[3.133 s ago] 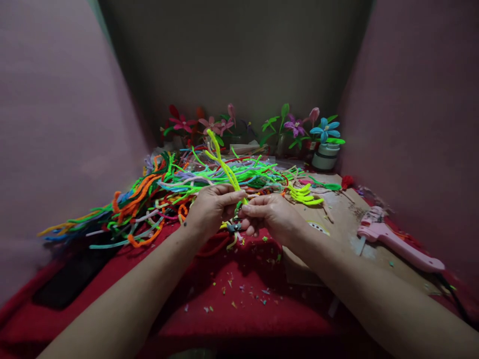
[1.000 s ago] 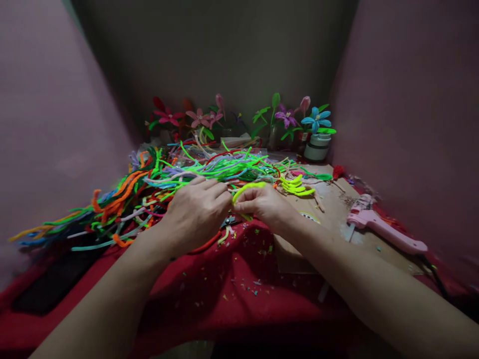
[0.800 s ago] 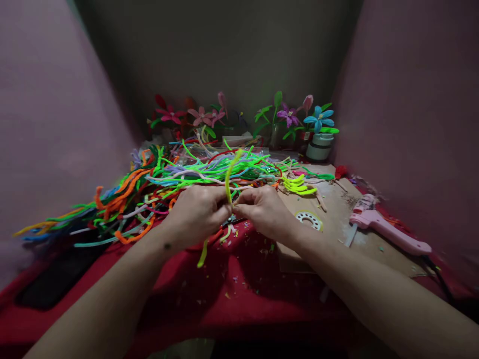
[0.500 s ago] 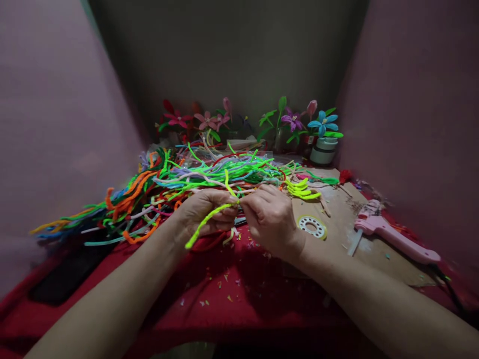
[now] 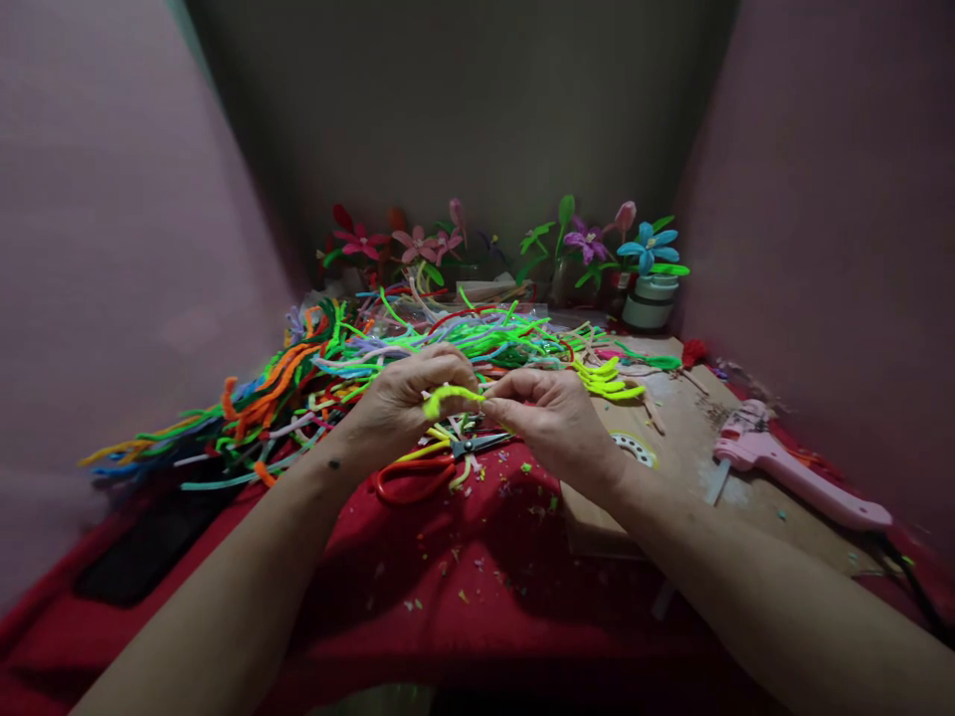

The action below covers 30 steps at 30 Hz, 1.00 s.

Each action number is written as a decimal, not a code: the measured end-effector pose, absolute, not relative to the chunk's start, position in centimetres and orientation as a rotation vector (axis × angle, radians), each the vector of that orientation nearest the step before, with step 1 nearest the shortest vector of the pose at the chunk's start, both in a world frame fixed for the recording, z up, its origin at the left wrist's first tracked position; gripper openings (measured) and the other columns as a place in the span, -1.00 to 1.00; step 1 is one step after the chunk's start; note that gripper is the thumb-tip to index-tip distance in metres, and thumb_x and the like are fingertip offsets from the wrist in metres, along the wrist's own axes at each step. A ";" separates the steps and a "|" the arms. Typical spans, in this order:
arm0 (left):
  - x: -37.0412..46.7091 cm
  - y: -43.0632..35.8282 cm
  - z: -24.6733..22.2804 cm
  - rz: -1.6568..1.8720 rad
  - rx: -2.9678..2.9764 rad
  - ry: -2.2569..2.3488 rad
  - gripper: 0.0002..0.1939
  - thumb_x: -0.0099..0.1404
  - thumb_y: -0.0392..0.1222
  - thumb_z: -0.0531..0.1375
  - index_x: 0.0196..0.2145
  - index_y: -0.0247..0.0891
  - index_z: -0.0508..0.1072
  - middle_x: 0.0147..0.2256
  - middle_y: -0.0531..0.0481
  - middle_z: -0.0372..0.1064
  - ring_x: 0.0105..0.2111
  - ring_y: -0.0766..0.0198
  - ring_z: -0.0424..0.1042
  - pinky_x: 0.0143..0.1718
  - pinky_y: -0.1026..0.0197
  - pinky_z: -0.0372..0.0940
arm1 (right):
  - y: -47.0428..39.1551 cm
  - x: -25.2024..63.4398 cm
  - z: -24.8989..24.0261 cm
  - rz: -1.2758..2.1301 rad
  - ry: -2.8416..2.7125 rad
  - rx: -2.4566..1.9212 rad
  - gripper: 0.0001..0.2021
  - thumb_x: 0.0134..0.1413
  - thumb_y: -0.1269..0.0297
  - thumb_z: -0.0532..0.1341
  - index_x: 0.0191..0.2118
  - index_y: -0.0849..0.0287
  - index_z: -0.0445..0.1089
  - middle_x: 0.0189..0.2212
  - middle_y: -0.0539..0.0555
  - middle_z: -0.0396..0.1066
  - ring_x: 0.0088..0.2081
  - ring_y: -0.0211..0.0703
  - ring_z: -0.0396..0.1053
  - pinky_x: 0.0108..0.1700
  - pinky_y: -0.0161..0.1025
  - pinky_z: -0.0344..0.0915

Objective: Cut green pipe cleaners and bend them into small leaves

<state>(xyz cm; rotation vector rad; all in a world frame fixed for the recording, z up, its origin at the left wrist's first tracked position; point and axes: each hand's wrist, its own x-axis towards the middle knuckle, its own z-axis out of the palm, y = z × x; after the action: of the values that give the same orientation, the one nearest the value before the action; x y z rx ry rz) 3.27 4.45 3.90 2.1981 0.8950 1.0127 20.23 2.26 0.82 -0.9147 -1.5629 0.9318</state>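
Observation:
A bright yellow pipe cleaner (image 5: 454,394) is stretched between my two hands above the table. My left hand (image 5: 418,390) is closed on it, the fingers curled and partly hiding it. Its fuzzy end bends down near my left fingers. The thumb and forefinger of my right hand (image 5: 548,413) pinch the other end. Just below the hands lie red-handled scissors (image 5: 418,479), blades pointing right. Behind them spreads a heap of pipe cleaners (image 5: 477,333), many of them green. Several short yellow looped pieces (image 5: 608,378) lie to the right of my right hand.
A pink glue gun (image 5: 802,467) lies on cardboard (image 5: 682,438) at right, near a white perforated disc (image 5: 634,449). A dark phone (image 5: 141,557) is at left. Pipe-cleaner flowers (image 5: 648,247) stand at the back. Scraps dot the red cloth (image 5: 448,617).
My left hand has turned over and risen slightly, and the yellow pipe cleaner has swung from hanging down-left to lying nearly level. The scissors have come into view below.

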 end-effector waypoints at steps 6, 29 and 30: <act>3.6 4.8 2.6 0.790 1.605 0.867 -0.79 0.07 -0.11 0.25 -0.57 -0.30 0.38 -0.59 0.07 0.16 -0.56 0.40 0.13 -0.51 0.34 0.08 | 2.0 20.1 -0.2 0.183 -1.858 -0.920 -0.80 0.00 0.44 0.12 -0.58 0.18 0.35 -0.57 0.06 0.36 -0.46 -0.21 0.24 -0.32 -0.22 0.15; 4.1 4.8 2.1 0.978 2.759 1.189 -0.86 0.23 -0.27 0.06 -0.45 -0.29 0.36 -0.48 -0.05 0.34 -0.46 0.28 0.28 -0.38 0.25 0.14 | 2.9 20.0 -0.5 0.697 -1.675 -1.102 -0.75 0.05 0.29 0.15 -0.58 0.21 0.42 -0.65 0.01 0.30 -0.55 -0.28 0.19 -0.44 -0.27 0.12; 4.0 4.9 2.2 0.958 2.748 1.228 -0.86 0.24 -0.27 0.06 -0.45 -0.30 0.36 -0.48 -0.04 0.34 -0.46 0.28 0.28 -0.39 0.25 0.14 | 2.8 20.1 -0.4 0.502 -1.726 -1.128 -0.74 0.09 0.29 0.12 -0.55 0.21 0.44 -0.63 0.03 0.32 -0.53 -0.26 0.20 -0.42 -0.26 0.12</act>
<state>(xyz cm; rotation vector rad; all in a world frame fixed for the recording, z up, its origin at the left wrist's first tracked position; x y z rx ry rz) 3.97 4.90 2.16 2.7483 1.2279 0.9584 20.09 2.76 -0.42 -1.1277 -1.7258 0.5020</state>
